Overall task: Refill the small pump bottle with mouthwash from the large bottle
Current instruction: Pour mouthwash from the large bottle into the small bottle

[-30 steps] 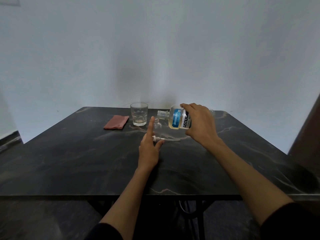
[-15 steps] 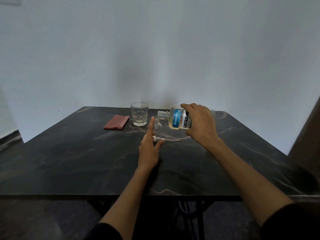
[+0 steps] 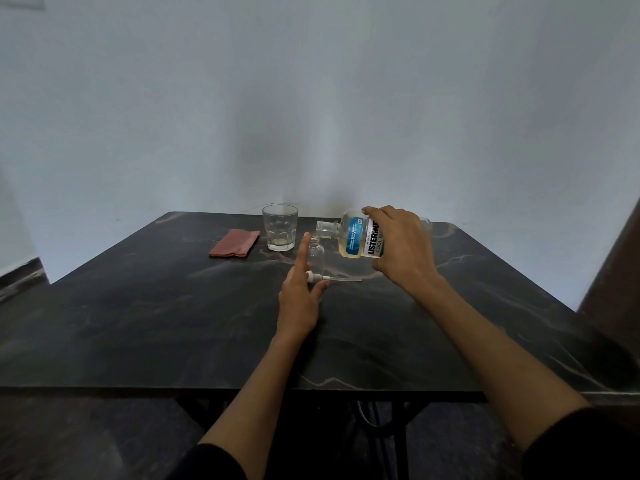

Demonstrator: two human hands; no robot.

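The small clear pump bottle (image 3: 317, 259) stands open-topped on the black marble table (image 3: 138, 323). My left hand (image 3: 299, 303) holds it low down between thumb and index finger, the index pointing straight up along its left side. Its white pump head with tube (image 3: 332, 278) lies on the table just right of my thumb. My right hand (image 3: 401, 247) grips the large mouthwash bottle (image 3: 358, 239) from above. That bottle is uncapped and tipped on its side, with its neck just above and right of the small bottle's mouth. Pale yellow liquid pools in its lower side.
A drinking glass (image 3: 280, 232) with a little liquid at the bottom stands behind the small bottle. A folded pink cloth (image 3: 233, 247) lies to its left. A dark wooden edge (image 3: 616, 271) rises at the right.
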